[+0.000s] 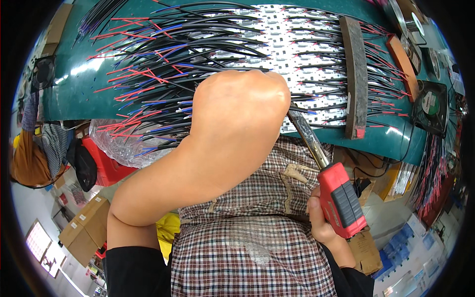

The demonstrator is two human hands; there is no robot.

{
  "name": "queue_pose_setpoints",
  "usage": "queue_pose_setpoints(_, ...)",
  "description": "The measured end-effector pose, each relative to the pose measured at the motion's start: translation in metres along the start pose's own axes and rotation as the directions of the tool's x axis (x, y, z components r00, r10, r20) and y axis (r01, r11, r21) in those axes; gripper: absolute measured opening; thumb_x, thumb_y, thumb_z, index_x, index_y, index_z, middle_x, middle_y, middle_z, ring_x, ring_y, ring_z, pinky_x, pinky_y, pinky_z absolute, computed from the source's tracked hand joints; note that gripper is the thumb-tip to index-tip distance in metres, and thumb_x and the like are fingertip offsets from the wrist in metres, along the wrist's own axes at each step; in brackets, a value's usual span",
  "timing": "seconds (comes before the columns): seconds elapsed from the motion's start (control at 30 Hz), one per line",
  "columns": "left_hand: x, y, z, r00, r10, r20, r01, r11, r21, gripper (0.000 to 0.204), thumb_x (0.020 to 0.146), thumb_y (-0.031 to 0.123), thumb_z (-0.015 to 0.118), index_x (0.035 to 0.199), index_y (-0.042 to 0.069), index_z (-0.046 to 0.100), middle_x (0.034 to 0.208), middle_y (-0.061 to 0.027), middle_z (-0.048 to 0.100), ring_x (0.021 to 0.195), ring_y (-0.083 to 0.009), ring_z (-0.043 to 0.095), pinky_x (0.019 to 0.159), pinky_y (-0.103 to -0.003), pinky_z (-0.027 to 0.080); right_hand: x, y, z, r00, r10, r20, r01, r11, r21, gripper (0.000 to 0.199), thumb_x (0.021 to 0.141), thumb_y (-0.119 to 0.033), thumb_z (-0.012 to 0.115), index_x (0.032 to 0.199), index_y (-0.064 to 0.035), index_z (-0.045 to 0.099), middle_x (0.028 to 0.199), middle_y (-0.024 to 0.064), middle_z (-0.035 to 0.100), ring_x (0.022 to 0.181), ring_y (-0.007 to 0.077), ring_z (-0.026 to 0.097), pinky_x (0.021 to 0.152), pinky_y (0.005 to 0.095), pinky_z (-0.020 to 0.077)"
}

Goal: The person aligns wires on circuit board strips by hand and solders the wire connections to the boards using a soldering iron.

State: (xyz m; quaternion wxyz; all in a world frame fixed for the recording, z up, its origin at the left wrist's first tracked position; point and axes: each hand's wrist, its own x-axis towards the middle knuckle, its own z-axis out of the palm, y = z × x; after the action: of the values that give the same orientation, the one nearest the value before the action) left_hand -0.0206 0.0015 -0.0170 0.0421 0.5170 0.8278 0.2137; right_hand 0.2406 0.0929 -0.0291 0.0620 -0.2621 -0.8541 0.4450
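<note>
The soldering iron (pixel 330 185) has a chunky red handle with a grey ribbed grip and a long metal shaft, slanting up towards the desk edge beside my checked shirt. My right hand (pixel 321 222) is closed around the handle. My left hand (pixel 242 106) is raised over the wires (pixel 158 64); I cannot tell whether it grips anything. Black, red and blue leads fan across the green desk (pixel 74 89), held by a dark bar (pixel 355 74).

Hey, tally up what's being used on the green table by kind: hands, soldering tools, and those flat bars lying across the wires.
Hands: 2, left hand and right hand
Red-handled soldering tools: 1
Flat bars across the wires: 2, dark bar and brown bar
Total: 5
</note>
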Motion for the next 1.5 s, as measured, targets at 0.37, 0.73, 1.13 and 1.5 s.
queue_pose_setpoints(0.37, 0.001, -0.002, -0.002, 1.0, 0.001, -0.003, -0.001, 0.999, -0.038, 0.018, 0.074, 0.006, 0.072, 0.075, 0.001, 0.055, 0.067, -0.0161, 0.059, 0.066, -0.0375, 0.062, 0.06, -0.047, 0.049, -0.008, 0.002, -0.011, 0.997, 0.074, 0.032, -0.074, 0.997, 0.026, 0.018, 0.082, -0.008, 0.073, 0.097, -0.0004, 0.069, 0.084, 0.0132, 0.065, 0.067, 0.0288, 0.064, 0.061, 0.0348, 0.0517)
queue_pose_setpoints(0.73, 0.008, -0.009, -0.01, 0.997, -0.041, 0.067, 0.051, 0.987, -0.155, 0.017, 0.084, 0.013, 0.071, 0.086, 0.001, 0.059, 0.073, -0.0153, 0.063, 0.068, -0.0361, 0.064, 0.061, -0.045, 0.049, -0.015, 0.001, -0.02, 0.98, 0.198, 0.017, -0.199, 0.97, 0.138, 0.015, 0.086, -0.012, 0.07, 0.098, -0.002, 0.069, 0.081, 0.0103, 0.068, 0.073, 0.0256, 0.068, 0.07, 0.0349, 0.0537)
queue_pose_setpoints(1.13, 0.007, -0.007, -0.031, 0.957, -0.026, -0.29, -0.001, 0.996, -0.092, 0.011, 0.09, 0.003, 0.068, 0.101, 0.002, 0.066, 0.077, -0.0109, 0.06, 0.068, -0.0282, 0.059, 0.063, -0.034, 0.048, -0.023, 0.0, -0.029, 0.971, 0.237, 0.031, -0.239, 0.956, 0.169, 0.015, 0.086, -0.009, 0.067, 0.1, -0.0025, 0.068, 0.085, 0.0117, 0.067, 0.075, 0.0269, 0.067, 0.071, 0.0357, 0.0531)
queue_pose_setpoints(1.5, -0.023, 0.001, -0.012, 0.985, -0.169, -0.026, 0.156, 0.948, -0.276, 0.015, 0.081, 0.004, 0.074, 0.091, 0.004, 0.063, 0.066, -0.0097, 0.064, 0.056, -0.0255, 0.063, 0.053, -0.035, 0.046, -0.031, -0.001, -0.028, 0.987, 0.162, 0.022, -0.163, 0.984, 0.073, 0.019, 0.083, -0.012, 0.07, 0.098, -0.0016, 0.07, 0.085, 0.0126, 0.068, 0.072, 0.031, 0.066, 0.068, 0.0376, 0.0541)
